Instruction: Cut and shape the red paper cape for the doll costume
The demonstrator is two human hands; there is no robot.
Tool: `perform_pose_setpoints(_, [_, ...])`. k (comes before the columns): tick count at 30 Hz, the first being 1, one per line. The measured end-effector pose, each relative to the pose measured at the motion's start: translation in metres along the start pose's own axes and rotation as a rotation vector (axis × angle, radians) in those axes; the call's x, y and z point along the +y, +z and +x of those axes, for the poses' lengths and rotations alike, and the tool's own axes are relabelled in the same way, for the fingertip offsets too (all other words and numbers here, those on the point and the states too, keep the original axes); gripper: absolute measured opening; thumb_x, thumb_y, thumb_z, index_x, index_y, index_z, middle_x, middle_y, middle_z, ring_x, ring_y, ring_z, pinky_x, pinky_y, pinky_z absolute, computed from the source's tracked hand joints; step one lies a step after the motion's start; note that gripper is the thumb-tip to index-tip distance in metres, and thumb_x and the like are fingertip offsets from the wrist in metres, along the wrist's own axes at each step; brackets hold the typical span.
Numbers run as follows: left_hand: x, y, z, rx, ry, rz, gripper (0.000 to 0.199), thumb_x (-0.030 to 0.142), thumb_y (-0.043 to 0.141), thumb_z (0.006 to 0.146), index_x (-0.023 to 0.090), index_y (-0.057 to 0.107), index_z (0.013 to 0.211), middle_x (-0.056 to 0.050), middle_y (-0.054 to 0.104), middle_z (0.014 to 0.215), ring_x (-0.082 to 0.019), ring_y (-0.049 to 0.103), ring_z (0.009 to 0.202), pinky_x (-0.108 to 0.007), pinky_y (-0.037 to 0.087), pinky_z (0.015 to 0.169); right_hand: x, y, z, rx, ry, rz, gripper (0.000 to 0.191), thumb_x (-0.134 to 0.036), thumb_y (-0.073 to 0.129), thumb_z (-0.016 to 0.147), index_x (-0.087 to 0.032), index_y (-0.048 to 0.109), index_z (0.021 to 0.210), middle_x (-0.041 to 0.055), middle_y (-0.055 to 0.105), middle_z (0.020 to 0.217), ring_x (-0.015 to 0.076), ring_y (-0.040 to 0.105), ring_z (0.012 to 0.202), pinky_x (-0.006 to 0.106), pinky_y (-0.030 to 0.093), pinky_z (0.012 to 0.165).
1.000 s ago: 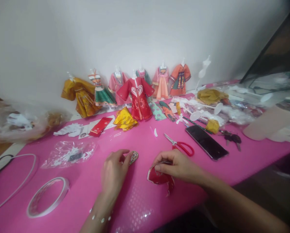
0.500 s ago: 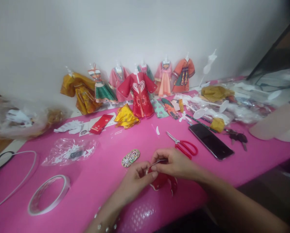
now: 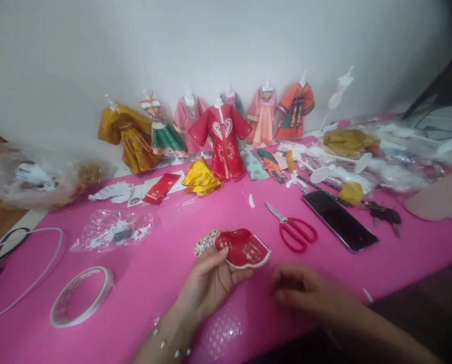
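Note:
My left hand (image 3: 212, 283) holds a red embroidered fabric piece (image 3: 248, 251) with a scalloped edge of white beads, thumb on top and fingers beneath. Behind its left end lies an oval tin of many-coloured beads (image 3: 204, 244), partly covered by the cloth and my fingers. My right hand (image 3: 296, 288), blurred, is apart from the cloth to its right, with loosely curled fingers and a gap between thumb and forefinger; nothing shows in it. Beyond it lie scissors with red handles (image 3: 296, 233). A thin white strip (image 3: 368, 294) is by my right forearm.
Small dressed doll forms stand along the wall, a red robe (image 3: 222, 144) foremost. A phone (image 3: 339, 221), keys (image 3: 385, 215) and plastic-wrapped parts are on the right. At left are a tape roll (image 3: 82, 297), a bag of white pieces (image 3: 114, 232) and a white cable (image 3: 46, 275).
My right hand has let go of the red fabric and moved right and down. The fabric, folded between both hands before, is now spread out in my left hand. The white strip has come into view.

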State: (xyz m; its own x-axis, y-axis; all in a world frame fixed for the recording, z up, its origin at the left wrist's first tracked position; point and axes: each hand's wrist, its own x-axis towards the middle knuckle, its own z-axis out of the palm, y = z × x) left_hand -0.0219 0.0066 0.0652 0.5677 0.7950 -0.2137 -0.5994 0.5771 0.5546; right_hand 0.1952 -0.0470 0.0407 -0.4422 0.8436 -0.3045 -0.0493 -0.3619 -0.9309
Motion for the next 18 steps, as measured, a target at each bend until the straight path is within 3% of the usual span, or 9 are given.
perform_pose_setpoints(2, [-0.003, 0.000, 0.000, -0.022, -0.028, -0.023, 0.024, 0.017, 0.070, 0.084, 0.012, 0.068, 0.108, -0.012, 0.078, 0.102, -0.024, 0.075, 0.092, -0.032, 0.062, 0.078, 0.006, 0.013, -0.001, -0.057, -0.039, 0.083, 0.026, -0.027, 0.072, 0.081, -0.023, 0.069, 0.106, 0.0026, 0.068, 0.094, 0.0156, 0.061, 0.080, 0.028, 0.046, 0.072])
perform_pose_setpoints(4, [-0.007, 0.002, 0.001, -0.015, -0.050, -0.011, 0.024, 0.017, 0.070, 0.084, 0.011, 0.067, 0.107, -0.013, 0.078, 0.098, -0.025, 0.076, 0.088, -0.034, 0.062, 0.077, 0.007, 0.023, 0.004, -0.118, -0.156, 0.191, 0.053, -0.030, 0.077, 0.077, -0.027, 0.061, 0.127, 0.0055, 0.067, 0.113, 0.0197, 0.063, 0.094, 0.033, 0.048, 0.084])
perform_pose_setpoints(6, [-0.011, 0.003, 0.002, 0.014, -0.055, 0.021, 0.021, 0.017, 0.068, 0.086, 0.010, 0.067, 0.106, -0.014, 0.078, 0.098, -0.025, 0.076, 0.088, -0.034, 0.062, 0.076, 0.004, 0.027, 0.011, -0.113, -0.253, 0.285, 0.064, -0.033, 0.078, 0.076, -0.029, 0.055, 0.136, 0.0071, 0.064, 0.125, 0.0237, 0.061, 0.108, 0.038, 0.044, 0.096])
perform_pose_setpoints(10, [-0.017, 0.003, 0.005, 0.057, -0.027, 0.080, 0.020, 0.016, 0.070, 0.084, 0.009, 0.068, 0.103, -0.015, 0.077, 0.099, -0.022, 0.075, 0.089, -0.030, 0.060, 0.080, 0.002, 0.024, 0.021, 0.000, -0.284, 0.441, 0.049, -0.036, 0.073, 0.082, -0.023, 0.064, 0.128, 0.0104, 0.066, 0.126, 0.0289, 0.057, 0.122, 0.047, 0.036, 0.108])
perform_pose_setpoints(14, [-0.019, 0.000, 0.006, 0.100, -0.036, 0.135, 0.020, 0.017, 0.072, 0.081, 0.009, 0.071, 0.100, -0.014, 0.077, 0.094, -0.020, 0.074, 0.083, -0.029, 0.059, 0.078, 0.002, 0.020, 0.021, 0.098, -0.303, 0.569, 0.034, -0.036, 0.065, 0.088, -0.021, 0.071, 0.118, 0.0116, 0.071, 0.119, 0.0291, 0.061, 0.116, 0.048, 0.039, 0.106])
perform_pose_setpoints(18, [-0.017, 0.000, 0.005, 0.129, -0.036, 0.200, 0.020, 0.020, 0.072, 0.081, 0.008, 0.073, 0.096, -0.013, 0.076, 0.090, -0.019, 0.073, 0.079, -0.029, 0.058, 0.077, -0.001, 0.016, 0.021, 0.161, -0.273, 0.540, 0.026, -0.036, 0.066, 0.087, -0.019, 0.076, 0.104, 0.0106, 0.075, 0.105, 0.0272, 0.066, 0.104, 0.046, 0.042, 0.104])
